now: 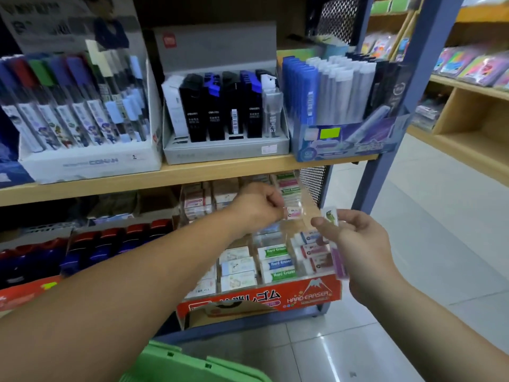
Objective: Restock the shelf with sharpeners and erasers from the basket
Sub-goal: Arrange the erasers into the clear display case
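**A:** Start at the right grip (358, 239). What is it doing?

**B:** Thumb and forefinger pinch a green-printed eraser (330, 215) by its lower end. It stands nearly upright, with its long axis running up and tipped a little to the left, and its printed face is toward the camera. I'd guess that leaves the label readable for matching it to a row. A purple-sleeved eraser (340, 263) seems tucked along the same palm, lengthwise from near to far, probably spare stock.

**A:** And the left grip (257, 206)?

**B:** Its fingers are curled tight, and it appears to pinch a pink-labelled eraser (293, 212) at the left end. That eraser lies crosswise, with its long axis left to right. Clear plastic glints around it, so the contact is blurred.

**A:** Where does all this sit?

**B:** Both grips hover over the red eraser display box (275, 297) on the lower shelf, just right of the stacked "Hard Eraser" rows. The erasers there lie flat with their labels up, so the upright one would need laying over. The green basket (176, 363) is near the body, at the bottom edge.
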{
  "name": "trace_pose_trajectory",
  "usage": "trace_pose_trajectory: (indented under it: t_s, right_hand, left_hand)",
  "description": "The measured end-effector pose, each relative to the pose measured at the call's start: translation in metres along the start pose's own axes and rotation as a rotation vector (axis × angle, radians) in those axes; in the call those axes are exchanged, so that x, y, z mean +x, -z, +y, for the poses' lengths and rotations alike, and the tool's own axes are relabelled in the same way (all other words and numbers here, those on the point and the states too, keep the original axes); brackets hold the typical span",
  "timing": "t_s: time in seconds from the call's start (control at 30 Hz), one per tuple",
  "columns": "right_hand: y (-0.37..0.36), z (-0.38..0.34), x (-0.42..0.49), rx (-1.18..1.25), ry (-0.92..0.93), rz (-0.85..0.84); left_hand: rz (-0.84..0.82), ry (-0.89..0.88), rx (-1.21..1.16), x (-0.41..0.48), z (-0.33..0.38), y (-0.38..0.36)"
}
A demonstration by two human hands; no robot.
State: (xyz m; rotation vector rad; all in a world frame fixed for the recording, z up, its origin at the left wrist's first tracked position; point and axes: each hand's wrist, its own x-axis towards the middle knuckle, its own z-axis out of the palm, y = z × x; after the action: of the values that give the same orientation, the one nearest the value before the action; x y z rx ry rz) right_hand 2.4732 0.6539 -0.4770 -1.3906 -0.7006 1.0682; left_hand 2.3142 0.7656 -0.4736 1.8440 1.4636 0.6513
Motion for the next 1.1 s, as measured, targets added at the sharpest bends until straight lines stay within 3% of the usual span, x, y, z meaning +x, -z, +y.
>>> trace_pose_trajectory:
  t_s: [0.33,0.53,0.6,0.67,0.77,0.9,1.1]
  right_hand:
    - [0.020,-0.004,0.001,0.064,-0.097,-0.014]
    - [0.014,-0.005,-0.002,0.024,-0.105,-0.038]
    - [0.011,-0.004,-0.004,-0.003,-0.102,-0.054]
    - [0.008,-0.004,-0.007,-0.023,-0.114,-0.078]
    - [-0.002,-0.005,-0.014,-0.048,-0.158,-0.131]
    - [-0.027,-0.005,-0.026,-0.020,-0.155,-0.215]
    - [-0.087,0.009,-0.021,0.027,-0.232,-0.417]
  left_hand:
    - [-0.077,0.002,0.190,0.027,0.008,-0.033]
    - [-0.258,-0.020,0.550,0.030,0.020,-0.024]
    - [-0.193,-0.059,0.378,0.024,0.021,-0.016]
    - [-0.181,-0.071,0.058,0.008,0.023,-0.006]
    - [-0.323,-0.031,-0.271,-0.027,0.019,0.012]
    - [-0.338,-0.074,-0.236,-0.053,0.003,0.042]
    - [-0.264,0.054,-0.234,-0.070,-0.042,0.099]
